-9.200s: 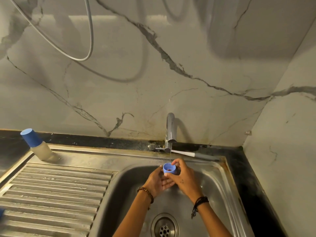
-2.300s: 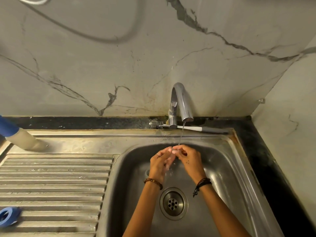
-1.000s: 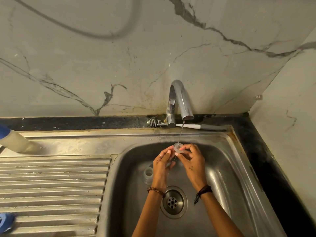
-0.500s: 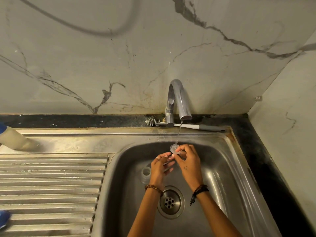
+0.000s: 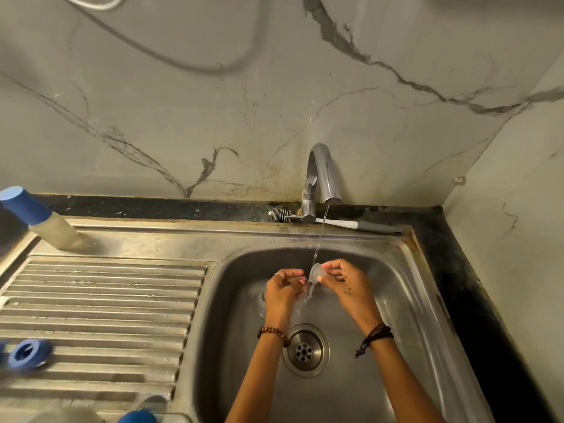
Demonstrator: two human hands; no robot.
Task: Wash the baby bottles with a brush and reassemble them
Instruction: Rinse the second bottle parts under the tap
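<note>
Over the steel sink basin (image 5: pixel 396 300), my right hand (image 5: pixel 348 285) pinches a small clear silicone teat (image 5: pixel 316 272) under the thin stream of water from the tap (image 5: pixel 319 178). My left hand (image 5: pixel 282 291) sits just left of the teat with curled fingers; whether it touches the teat is hidden. A clear bottle part (image 5: pixel 262 299) stands in the basin behind my left hand. A baby bottle with a blue cap (image 5: pixel 39 219) stands at the back left of the drainboard. A blue screw ring (image 5: pixel 29 357) lies on the drainboard's front left.
A bottle brush (image 5: pixel 335 222) lies along the ledge behind the tap. The ribbed drainboard (image 5: pixel 106 315) fills the left. The drain (image 5: pixel 305 349) is between my forearms. Another blue item (image 5: pixel 137 416) shows at the bottom edge. A marble wall rises behind and to the right.
The blue cap rinsed earlier is gone from my hands; the clear teat is now held under the stream. Over the last second my hands stayed there, my left hand drawing slightly away.
</note>
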